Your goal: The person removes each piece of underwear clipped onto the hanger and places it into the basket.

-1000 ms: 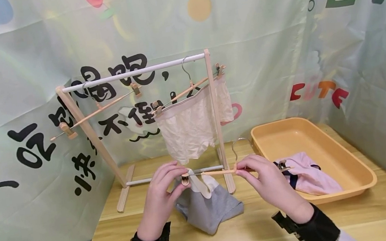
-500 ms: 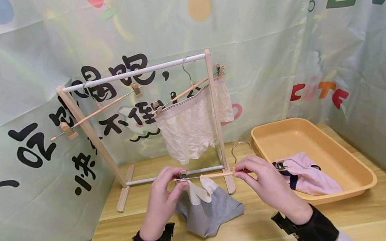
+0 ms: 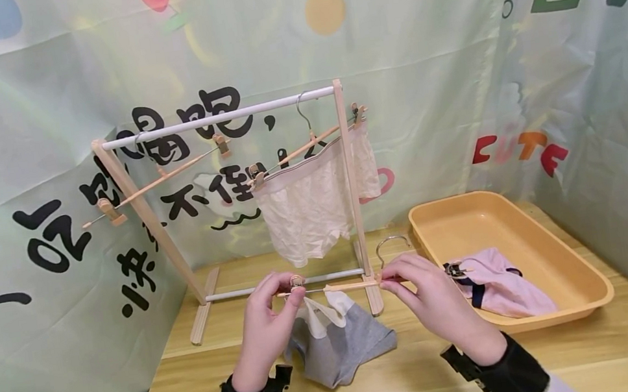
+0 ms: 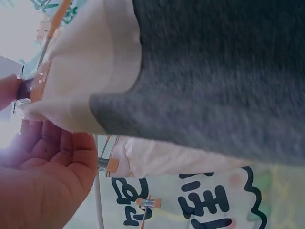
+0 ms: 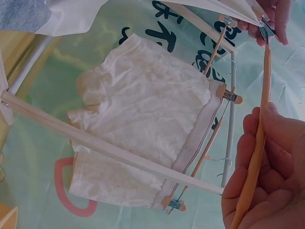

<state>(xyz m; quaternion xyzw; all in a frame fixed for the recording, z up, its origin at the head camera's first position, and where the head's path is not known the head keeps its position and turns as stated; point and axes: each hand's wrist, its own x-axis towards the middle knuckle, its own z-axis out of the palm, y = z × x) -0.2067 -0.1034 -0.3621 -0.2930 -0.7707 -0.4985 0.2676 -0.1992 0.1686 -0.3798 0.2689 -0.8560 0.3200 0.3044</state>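
My left hand (image 3: 266,332) pinches the metal-and-wood clip (image 3: 296,282) at the left end of a clip hanger (image 3: 351,285). My right hand (image 3: 433,296) grips the middle of the hanger's bar, below its metal hook (image 3: 392,238). The clip (image 3: 455,271) at the right end sticks out beyond that hand. A grey and white garment (image 3: 339,350) hangs below the left half, its lower part near the table. In the left wrist view, its white edge (image 4: 81,62) reaches up to the clip between thumb and fingers. Whether the clip's jaws press fully on the cloth is hard to tell.
Behind the hands stands a wooden rack (image 3: 351,185) with a white rail. White shorts (image 3: 310,209) hang on it from one hanger; a second hanger (image 3: 165,178), at the left, bears nothing. An orange tray (image 3: 579,274) at the right holds a pink garment (image 3: 507,283) with dark trim.
The left clip has been turned from facing me to standing upright on the bar, and the garment's white edge has shifted slightly beneath it. My right hand has stayed nearly still.
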